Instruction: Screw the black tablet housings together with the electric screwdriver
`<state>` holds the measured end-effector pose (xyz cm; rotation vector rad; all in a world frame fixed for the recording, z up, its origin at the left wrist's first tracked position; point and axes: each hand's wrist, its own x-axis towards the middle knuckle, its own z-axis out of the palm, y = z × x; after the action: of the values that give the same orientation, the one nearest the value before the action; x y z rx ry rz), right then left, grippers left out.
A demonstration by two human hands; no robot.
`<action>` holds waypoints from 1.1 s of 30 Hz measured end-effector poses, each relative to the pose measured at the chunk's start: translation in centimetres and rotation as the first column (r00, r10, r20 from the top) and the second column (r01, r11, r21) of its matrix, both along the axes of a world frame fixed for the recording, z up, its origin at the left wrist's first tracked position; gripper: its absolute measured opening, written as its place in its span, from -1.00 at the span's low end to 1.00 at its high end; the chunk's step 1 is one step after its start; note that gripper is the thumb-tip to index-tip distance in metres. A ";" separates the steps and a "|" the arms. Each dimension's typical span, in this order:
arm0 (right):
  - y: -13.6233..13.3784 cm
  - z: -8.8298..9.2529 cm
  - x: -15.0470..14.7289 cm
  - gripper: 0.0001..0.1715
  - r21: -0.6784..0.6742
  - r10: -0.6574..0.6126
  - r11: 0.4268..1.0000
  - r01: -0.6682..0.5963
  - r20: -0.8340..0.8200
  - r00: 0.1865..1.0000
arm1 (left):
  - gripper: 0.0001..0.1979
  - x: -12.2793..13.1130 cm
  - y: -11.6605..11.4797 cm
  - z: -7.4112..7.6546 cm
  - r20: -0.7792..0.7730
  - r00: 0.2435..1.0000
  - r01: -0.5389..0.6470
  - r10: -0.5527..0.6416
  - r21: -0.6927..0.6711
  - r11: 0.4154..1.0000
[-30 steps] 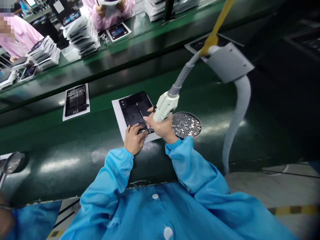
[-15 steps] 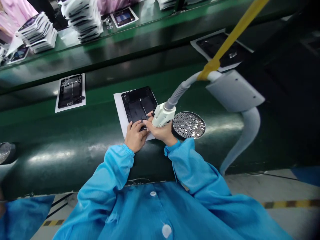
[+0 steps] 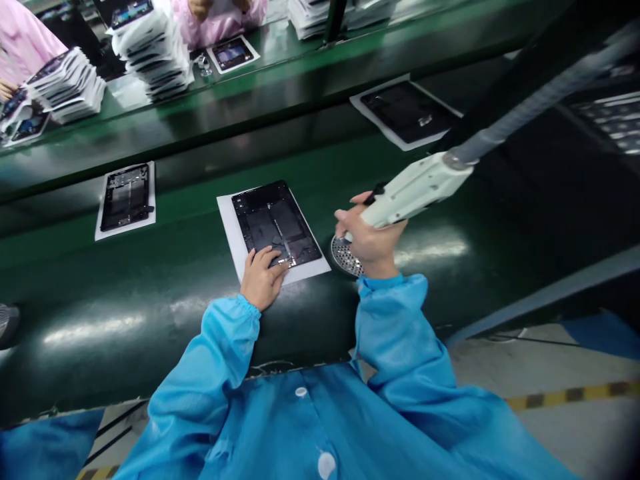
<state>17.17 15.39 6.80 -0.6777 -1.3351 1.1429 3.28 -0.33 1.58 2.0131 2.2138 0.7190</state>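
A black tablet chassis (image 3: 273, 227) with its inner parts exposed lies on a white sheet (image 3: 229, 233) in front of me. My left hand (image 3: 263, 275) rests on its lower left edge, fingers stretched over a small board at the bottom. In my right hand (image 3: 375, 240), to the right of the tablet, is a pale electric screwdriver (image 3: 417, 190) with a black trigger, its tip hidden by the hand. Under that hand sits a round perforated screw tray (image 3: 345, 257) holding shiny small pieces; the hand covers part of it.
Another opened tablet (image 3: 127, 197) lies on a sheet to the left, and a dark panel (image 3: 407, 110) at back right. Stacks of sheeted devices (image 3: 153, 53) stand on the far shelf, where people in pink sit. A grey hose (image 3: 545, 293) hangs at right.
My right hand has lifted off the tablet and moved right with the screwdriver, now tilted over the screw tray. My left hand stays at the tablet's lower edge. The view has shifted slightly.
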 end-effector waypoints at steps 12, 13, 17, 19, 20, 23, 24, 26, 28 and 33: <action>3.3 -1.1 1.1 -0.75 0.001 -0.074 0.997 0.074 0.035 0.997 | -0.81 -0.6 -0.2 -0.2 -0.054 0.999 0.009 -0.005 0.076 0.997; 3.2 -1.0 1.0 -0.74 0.004 -0.069 0.998 0.069 0.049 0.996 | -0.81 -0.6 -0.2 -0.1 -0.056 0.998 0.014 -0.009 0.081 0.997; 3.2 -1.1 0.9 -0.71 0.014 -0.065 0.998 0.064 0.083 0.994 | -0.82 -0.8 -0.2 -0.1 -0.059 0.998 0.023 -0.018 0.096 0.995; 3.3 -1.2 1.0 -0.71 0.015 -0.070 0.998 0.069 0.091 0.993 | -0.81 -0.8 -0.2 -0.1 -0.059 0.998 0.026 -0.020 0.094 0.995; 3.3 -1.3 1.0 -0.72 0.013 -0.071 0.997 0.070 0.092 0.993 | -0.81 -0.8 -0.2 -0.1 -0.059 0.998 0.025 -0.020 0.093 0.995; 3.5 -1.5 0.9 -0.72 -0.001 -0.063 0.998 0.063 0.093 0.994 | -0.81 -0.9 -0.2 -0.1 -0.060 0.998 0.024 -0.018 0.091 0.996; 3.5 -1.6 0.8 -0.72 -0.006 -0.059 0.998 0.060 0.093 0.994 | -0.81 -0.9 -0.2 -0.1 -0.061 0.998 0.024 -0.018 0.091 0.996; 3.5 -1.7 0.8 -0.74 -0.013 -0.054 0.998 0.056 0.097 0.994 | -0.81 -0.9 -0.2 -0.1 -0.064 0.998 0.027 -0.021 0.093 0.995; 3.6 -1.7 0.8 -0.75 -0.015 -0.054 0.998 0.056 0.105 0.993 | -0.81 -0.9 -0.2 -0.1 -0.066 0.998 0.031 -0.024 0.097 0.995; 3.4 -1.7 0.9 -0.75 -0.035 -0.051 0.998 0.056 0.125 0.991 | -0.80 -0.8 -0.2 -0.1 -0.060 0.998 0.025 -0.019 0.097 0.995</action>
<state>18.04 18.83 5.13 -0.8187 -1.3940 1.1004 2.45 -0.50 1.47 2.1277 2.2260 0.7900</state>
